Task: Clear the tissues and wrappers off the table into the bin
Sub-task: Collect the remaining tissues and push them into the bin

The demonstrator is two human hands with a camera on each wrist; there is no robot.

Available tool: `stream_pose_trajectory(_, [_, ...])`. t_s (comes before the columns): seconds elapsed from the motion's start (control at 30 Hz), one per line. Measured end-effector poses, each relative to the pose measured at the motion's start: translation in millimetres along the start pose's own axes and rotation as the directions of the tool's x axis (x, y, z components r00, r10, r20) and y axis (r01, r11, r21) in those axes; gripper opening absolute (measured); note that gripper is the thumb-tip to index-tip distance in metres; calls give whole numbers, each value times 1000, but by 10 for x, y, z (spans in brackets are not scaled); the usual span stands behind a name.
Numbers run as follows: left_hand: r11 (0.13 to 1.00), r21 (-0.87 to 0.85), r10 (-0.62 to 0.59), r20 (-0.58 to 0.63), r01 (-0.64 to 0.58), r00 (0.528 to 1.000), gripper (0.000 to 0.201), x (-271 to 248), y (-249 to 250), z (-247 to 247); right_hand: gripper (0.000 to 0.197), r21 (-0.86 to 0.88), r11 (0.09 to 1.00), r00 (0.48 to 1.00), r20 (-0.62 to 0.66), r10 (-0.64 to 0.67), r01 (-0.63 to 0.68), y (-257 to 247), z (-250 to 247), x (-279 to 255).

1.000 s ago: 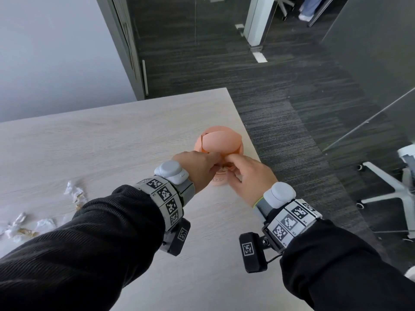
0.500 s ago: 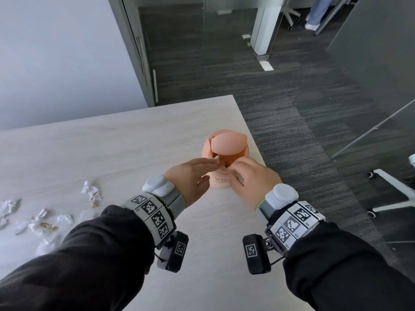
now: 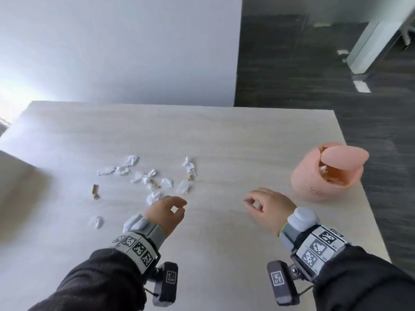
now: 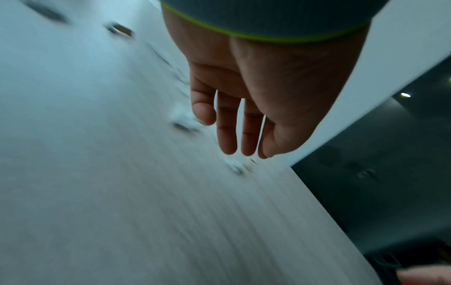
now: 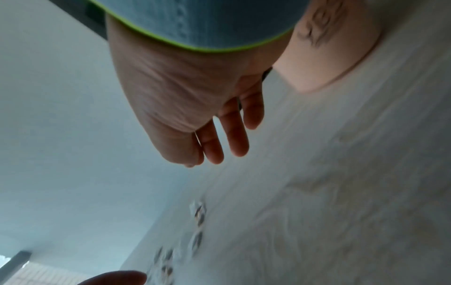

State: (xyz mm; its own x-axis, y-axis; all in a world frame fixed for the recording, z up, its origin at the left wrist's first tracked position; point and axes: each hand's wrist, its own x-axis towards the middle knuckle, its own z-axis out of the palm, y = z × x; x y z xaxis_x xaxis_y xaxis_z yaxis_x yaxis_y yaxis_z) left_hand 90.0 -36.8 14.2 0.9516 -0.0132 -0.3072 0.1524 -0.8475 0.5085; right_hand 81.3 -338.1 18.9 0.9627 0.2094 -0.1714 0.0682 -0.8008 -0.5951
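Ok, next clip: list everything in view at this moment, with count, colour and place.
table: one, pale wood grain, fills the middle.
tissues and wrappers: over a dozen scraps, white with some gold-brown, scattered left of centre.
bin: one, pink, lid open, scraps inside, near the table's right edge.
floor: dark grey, right and beyond.
wall: white, behind the table.
left hand: loosely curled, empty, near the scraps.
right hand: loosely curled, empty, beside the bin.

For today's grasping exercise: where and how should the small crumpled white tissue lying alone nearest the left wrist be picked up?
Pinch the small crumpled white tissue by its raised crumpled top, from straight above with the left hand. It lies low on the pale wooden table, apart from the others.
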Motion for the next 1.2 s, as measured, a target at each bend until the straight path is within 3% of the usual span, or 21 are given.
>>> stream_pose_trajectory(0.17, [975, 28, -218, -74, 220, 973, 18, -168, -1087, -438, 13, -4, 998, 986, 153, 62, -62, -509, 613, 358])
stream_pose_trajectory(0.23, [944, 15, -327, -91, 329, 941, 16, -225, -1524, -624, 18, -4, 996, 978, 187, 88, -89, -732, 852, 549])
stream_pose_trajectory(0.4, [880, -65, -474, -124, 470, 872, 39, -192, -2102, -859, 41, 58, 978, 977, 87, 196, -201, -1088, 1168, 865])
stream_pose_trajectory(0.53, [909, -13, -418, -29, 417, 908, 48, -75, -2317, -878, 43, 34, 985, 985, 34, 169, -170, -1261, 1375, 1059])
stream_pose_trajectory(0.77, [975, 46, -218, 68, 216, 973, 15, 214, -2398, -927, 9, -191, 961, 950, 200, 239, -201, -1385, 1551, 1214])
stream_pose_trajectory(0.87, [983, -2, -181, -25, 181, 983, 11, 346, -2426, -1019, 13, -118, 985, 977, 156, 144, -126, -1428, 1579, 1219])
stream_pose_trajectory(0.97, [988, 58, -139, -117, 146, 983, 10, 542, -2470, -1110, 10, -110, 993, 992, 105, 63, -51, -1558, 1568, 1308])
stream_pose_trajectory(1.2, [994, 25, -104, -107, 107, 989, 6, 880, -2585, -1175, 6, -128, 992, 989, 146, 39, -21, -1712, 1644, 1576])
